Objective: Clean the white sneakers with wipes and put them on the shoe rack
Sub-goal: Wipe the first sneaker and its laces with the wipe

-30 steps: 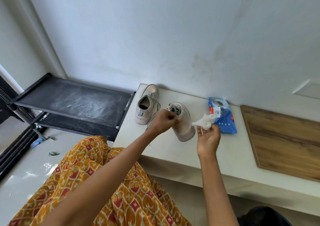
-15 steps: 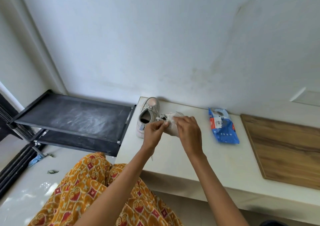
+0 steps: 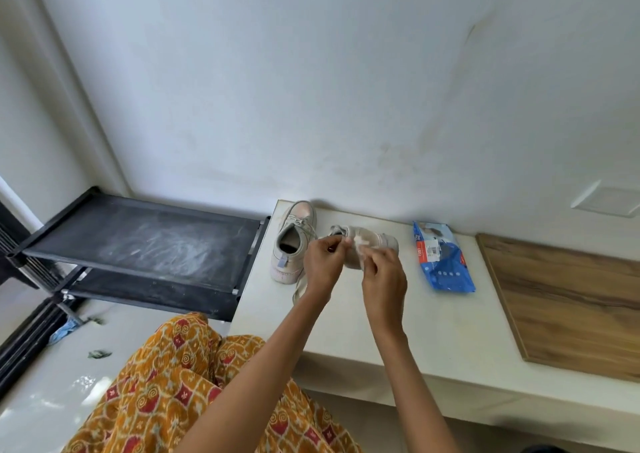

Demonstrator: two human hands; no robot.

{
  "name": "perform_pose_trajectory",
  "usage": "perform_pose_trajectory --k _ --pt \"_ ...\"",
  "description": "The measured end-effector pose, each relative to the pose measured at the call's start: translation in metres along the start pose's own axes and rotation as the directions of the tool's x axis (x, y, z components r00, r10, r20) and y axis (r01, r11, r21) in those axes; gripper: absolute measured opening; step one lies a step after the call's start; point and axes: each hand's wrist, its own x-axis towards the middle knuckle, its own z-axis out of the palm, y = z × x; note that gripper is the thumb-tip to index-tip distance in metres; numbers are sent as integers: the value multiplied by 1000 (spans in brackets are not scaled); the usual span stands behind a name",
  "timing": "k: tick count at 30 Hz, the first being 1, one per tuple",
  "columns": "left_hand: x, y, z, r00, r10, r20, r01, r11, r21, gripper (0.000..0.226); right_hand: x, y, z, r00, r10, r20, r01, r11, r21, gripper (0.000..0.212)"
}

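Note:
Two white sneakers are on the white ledge. One sneaker stands upright at the ledge's left end, heel toward me. The other sneaker is tipped sideways, toe to the right. My left hand grips it at the tongue and laces. My right hand pinches a white wipe and presses it against the sneaker's side. The black shoe rack stands left of the ledge, its top shelf dusty and bare.
A blue pack of wipes lies on the ledge right of the sneakers. A wooden board covers the ledge's right part. My orange patterned clothing fills the lower left. Small scraps lie on the floor near the rack.
My right hand brought the wipe from beside the blue pack to the sneaker. My left hand turned that sneaker onto its side, toe to the right.

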Motion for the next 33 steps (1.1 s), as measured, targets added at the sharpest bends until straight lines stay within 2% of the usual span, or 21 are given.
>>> perform_pose_trajectory --k 2,5,7,10,14,16,19,23,25,29,33 --pt "-2 -5 -3 1000 18 15 -18 1000 -7 33 18 -1 -2 1000 -12 -9 11 998 -59 21" --pt "-10 -10 -2 1000 -9 8 9 999 -31 30 50 -4 6 987 -13 163 58 960 -275 25" --pt "-16 -8 1 1000 -18 -9 17 1000 -26 33 64 -4 8 975 44 218 29 947 -321 27" --pt "-15 -2 5 999 -23 -42 23 1000 -6 25 54 -9 4 982 89 164 -49 971 -236 26" --pt "-11 -1 6 1000 -7 -29 7 1000 -5 25 5 -14 7 999 -37 38 40 995 -90 26" --pt "-9 -4 5 1000 0 -21 0 1000 -3 34 9 -10 8 999 -35 10 36 992 -125 24" --pt "-5 -7 3 999 -23 -39 23 1000 -10 44 41 -10 10 999 -3 38 14 954 -298 19" --pt "-9 -1 4 997 -26 -68 27 1000 14 35 74 -7 10 984 136 113 -77 904 -422 22" --pt "-11 1 5 997 -27 -74 28 1000 11 30 63 -6 5 990 120 78 -79 914 -399 18" --pt "-14 1 7 998 -13 -67 15 999 29 31 12 1 6 998 -10 -60 -7 961 -275 8" --pt "-14 0 5 998 3 -56 -1 1000 27 36 28 6 14 998 -26 -51 11 963 -269 9"
